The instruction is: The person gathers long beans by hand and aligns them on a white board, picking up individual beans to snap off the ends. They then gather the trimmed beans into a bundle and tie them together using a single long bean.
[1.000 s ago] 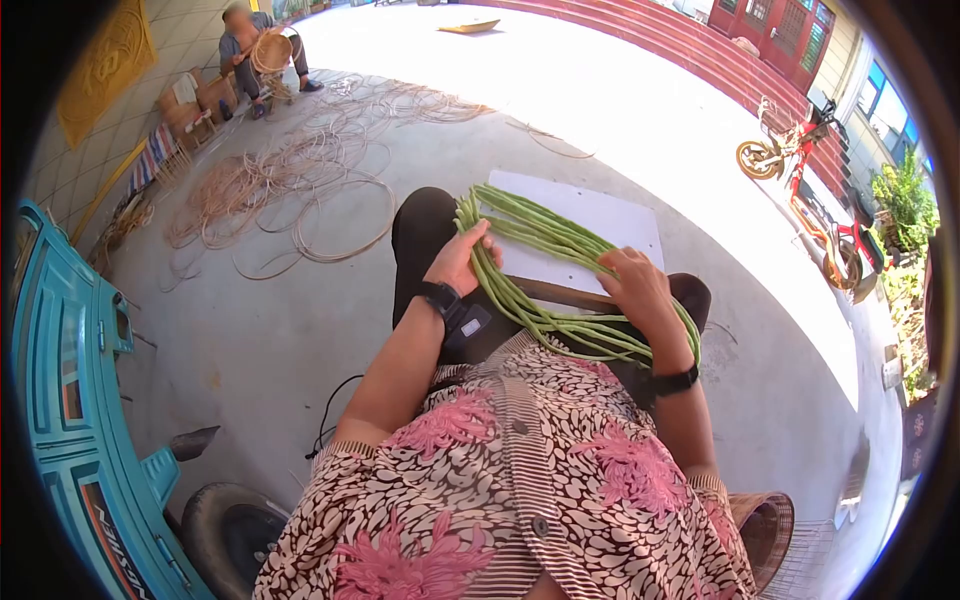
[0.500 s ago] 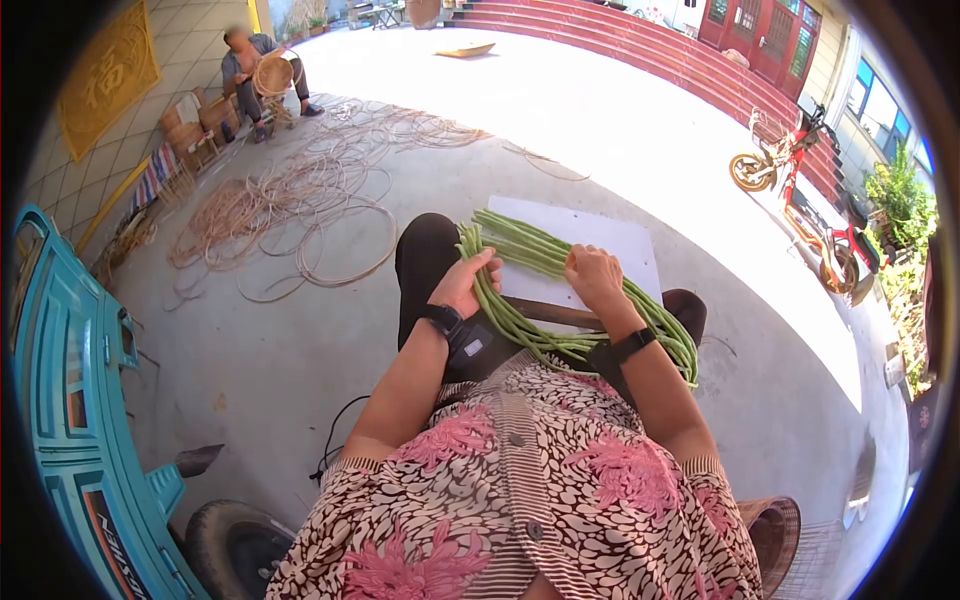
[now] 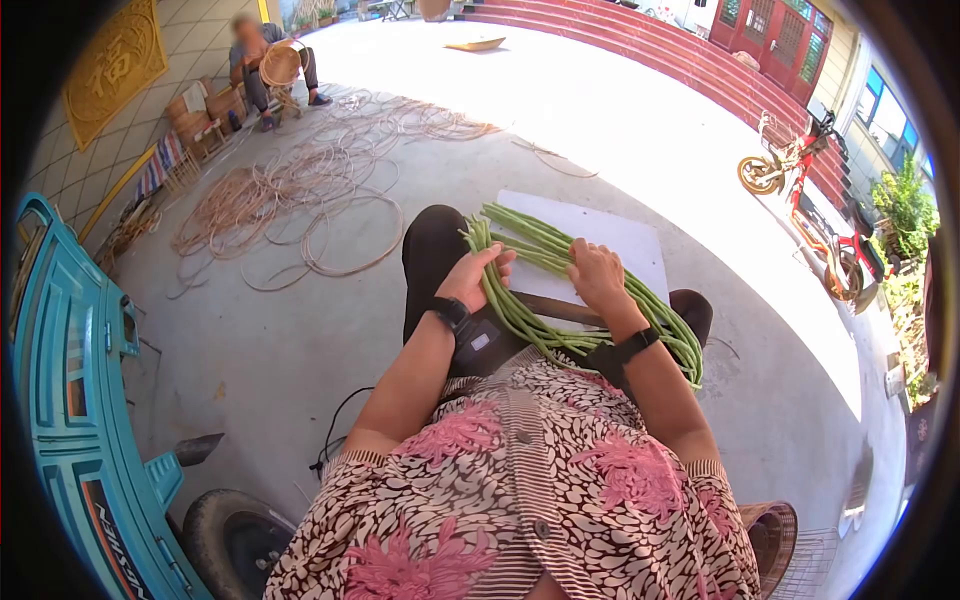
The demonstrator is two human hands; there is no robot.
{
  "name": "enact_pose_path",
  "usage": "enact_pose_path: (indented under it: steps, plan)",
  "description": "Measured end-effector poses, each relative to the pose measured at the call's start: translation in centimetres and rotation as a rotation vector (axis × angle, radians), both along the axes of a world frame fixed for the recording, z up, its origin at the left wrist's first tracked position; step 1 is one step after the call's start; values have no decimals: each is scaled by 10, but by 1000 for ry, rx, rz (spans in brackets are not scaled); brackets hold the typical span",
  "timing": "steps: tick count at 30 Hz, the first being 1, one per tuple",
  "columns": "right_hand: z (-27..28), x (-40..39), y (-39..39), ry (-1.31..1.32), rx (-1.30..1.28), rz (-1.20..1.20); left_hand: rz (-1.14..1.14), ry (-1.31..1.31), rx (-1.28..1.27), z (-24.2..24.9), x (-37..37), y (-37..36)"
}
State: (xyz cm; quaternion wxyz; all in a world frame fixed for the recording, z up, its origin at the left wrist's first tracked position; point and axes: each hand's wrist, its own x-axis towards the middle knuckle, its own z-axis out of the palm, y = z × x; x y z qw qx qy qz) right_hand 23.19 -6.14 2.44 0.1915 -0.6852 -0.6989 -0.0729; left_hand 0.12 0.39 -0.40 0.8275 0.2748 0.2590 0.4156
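Right hand (image 3: 600,278) shifted inward, grip unclear, left hand (image 3: 468,279) clamped on green beans (image 3: 530,230), wicker basket (image 3: 787,532), contents hidden

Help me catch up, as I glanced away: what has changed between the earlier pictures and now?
The right hand has moved left over the long green beans, toward the left hand, and is more curled; whether its grip holds any is unclear. The left hand stays closed around the beans near their ends. The white board still lies beneath, and the seated person still holds the woven basket.
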Motion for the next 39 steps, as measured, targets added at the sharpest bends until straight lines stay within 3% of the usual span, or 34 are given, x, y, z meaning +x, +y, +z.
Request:
enact_pose_path:
  steps: [5, 8, 11, 15, 16, 23, 30, 34, 39]
  plan:
    - [13, -6, -2, -8, 162, -48, 3, -1, -4, -3, 1, 3]
    - [33, -13, -2, 299, 301, -86, -14, -30, -4, -5, -1, 2]
    - [51, -24, -16, 734, 271, 17, -32, -60, -3, -4, -1, 4]
    - [44, -30, -41, 205, 88, 91, -24, -127, -20, 1, 0, 0]
    - [39, -29, -43, 355, 4, 130, -37, -131, -23, 2, 1, -1]
    - [38, -30, -64, 534, -367, 411, -63, -192, 11, -3, 1, 1]
    - [25, -18, -64, 625, -375, 441, 17, -118, 40, 6, 0, -4]
    - [16, -17, -60, 672, -332, 386, -61, -168, 78, -8, -3, 5]
    - [-4, -8, -41, 815, -49, 121, -43, -154, 9, -6, -2, 4]
